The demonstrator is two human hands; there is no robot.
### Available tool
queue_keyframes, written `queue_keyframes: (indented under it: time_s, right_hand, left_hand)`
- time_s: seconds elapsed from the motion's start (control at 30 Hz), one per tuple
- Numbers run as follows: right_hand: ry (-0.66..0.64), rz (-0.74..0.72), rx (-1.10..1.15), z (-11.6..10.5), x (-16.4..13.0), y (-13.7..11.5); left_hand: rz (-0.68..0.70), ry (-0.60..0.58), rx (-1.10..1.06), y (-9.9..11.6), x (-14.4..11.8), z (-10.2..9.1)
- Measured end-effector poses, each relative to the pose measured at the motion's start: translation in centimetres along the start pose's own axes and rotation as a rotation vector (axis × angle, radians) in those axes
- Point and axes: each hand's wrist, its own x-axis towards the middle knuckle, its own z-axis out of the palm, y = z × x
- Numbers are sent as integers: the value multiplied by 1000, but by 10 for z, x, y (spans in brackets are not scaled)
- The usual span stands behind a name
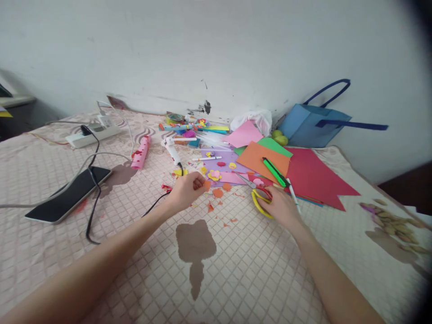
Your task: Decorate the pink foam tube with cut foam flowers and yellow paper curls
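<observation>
My left hand (186, 190) is closed in a pinch on a small orange paper piece (207, 185), just above the patterned cloth. Close by lie orange paper circles (218, 193) and several orange scraps (211, 206). My right hand (282, 206) has its fingers at the red and yellow handles of the scissors (259, 204). Their blades point to the upper left, over a pink paper strip (232, 177). Beyond the right hand, a green box cutter (275, 171) rests on an orange sheet (259, 158). Yellow and pink paper flowers (214, 175) lie on a purple sheet (211, 166).
A white glue gun (172, 150) with a black cord stands behind the left hand. Farther left are a pink paper roll (141, 153), a dark tablet-like device (70, 193) and a power strip (92, 136). Red sheets (310, 175) and a blue bag (303, 126) occupy the right.
</observation>
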Motion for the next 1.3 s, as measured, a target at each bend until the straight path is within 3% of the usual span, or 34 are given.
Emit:
queue_keyframes:
  time_s: [0.17,0.3,0.53,0.73,0.87,0.97,1.03,1.13,1.3]
  right_hand:
    - [-1,20,-16,0,-1,-4]
    - [5,12,-50,4,-1,-3]
    - [37,-5,-20,6,0,-2]
    - [37,-8,19,5,-1,-4]
    - [111,-47,15,1,-1,-7]
    - [192,-59,152,-6,-3,-23]
    - [175,-59,337,-10,-7,-44]
    - [-36,-150,626,-10,-14,-81]
    - [-109,-279,580,2,-16,-122]
  left_hand:
    - [-202,-15,-325,-9,-2,-6]
    - [-279,-57,-382,-11,-7,-3]
    - [-242,-104,-393,-14,-15,1]
    - [-163,-53,-227,-17,-16,5]
    - [-144,-60,-156,-13,-17,5]
    - [-136,-24,-112,-11,-18,5]
    - [-129,-19,-92,-10,-18,5]
    - [-130,-30,-75,-9,-19,6]
    - [-78,23,-17,-9,-21,5]
